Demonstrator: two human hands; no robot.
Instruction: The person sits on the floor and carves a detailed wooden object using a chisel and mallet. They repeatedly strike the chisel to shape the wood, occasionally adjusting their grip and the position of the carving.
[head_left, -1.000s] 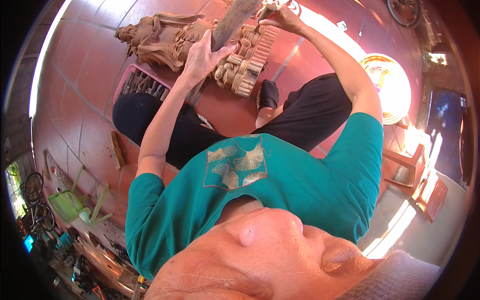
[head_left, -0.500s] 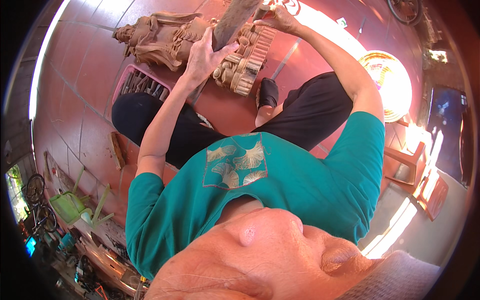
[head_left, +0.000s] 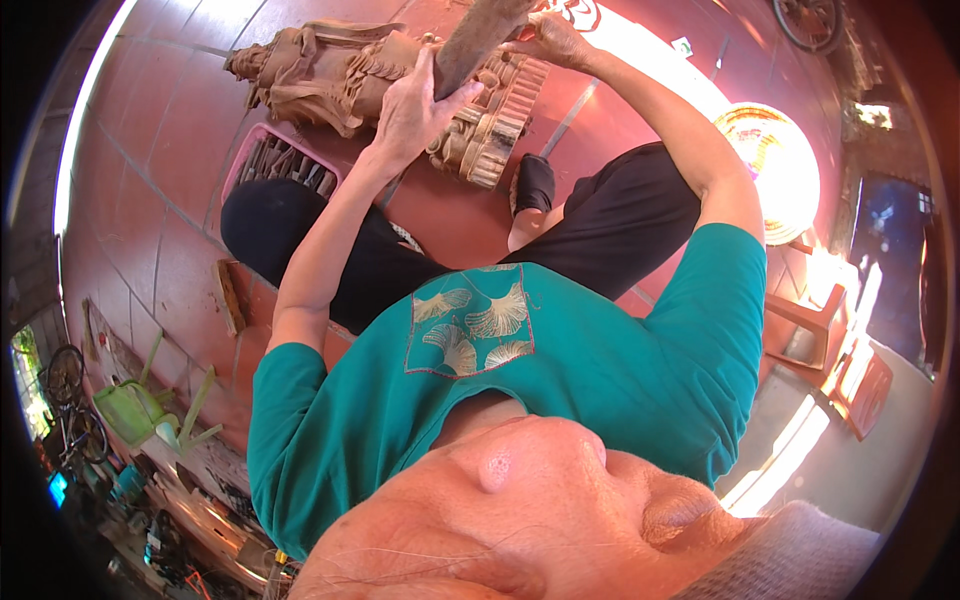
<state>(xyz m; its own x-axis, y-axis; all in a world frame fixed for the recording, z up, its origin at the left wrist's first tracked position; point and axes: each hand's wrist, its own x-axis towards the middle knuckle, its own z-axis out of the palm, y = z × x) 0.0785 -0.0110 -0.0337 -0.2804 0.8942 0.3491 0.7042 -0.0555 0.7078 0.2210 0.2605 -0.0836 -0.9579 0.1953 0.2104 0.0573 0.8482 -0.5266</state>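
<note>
Read clock face with 12 straight ahead. Find carved wooden figure [head_left: 345,85] from between 10 and 11 o'clock round to 12, lying lengthwise on tiled floor [head_left: 170,190], narrow end to the left, broad ribbed base [head_left: 500,125] to the right. Judge shaping well advanced: note deep folds and relief along the length, then rounded forms and close-set ridges at the base. See bare brown wood on the parts in view, without visible paint; cannot tell what remains to cut or finish.

At 10 o'clock, note pink tray [head_left: 243,155] holding many slim dark pieces [head_left: 285,167], possibly tools, partly hidden behind the bent left knee [head_left: 262,225]. Just past 11, find left hand [head_left: 408,108] clamped on the near end of a thick grey-brown wooden bar [head_left: 480,46], thumb spread well off from the straightened fingers, bar lodged between. Follow bar toward 12, slanting across in front of the figure and out of frame; cannot confirm contact between the two. At about half past 12, see right hand [head_left: 556,42] apart from the left, fingers bent and close to the far part of the bar; cannot tell whether pinching something small, touching the bar or merely beside it. Toward 1 o'clock, note dark-covered foot [head_left: 535,185] just beside the base. At 2, note round woven item [head_left: 785,175], washed out by glare.
</note>
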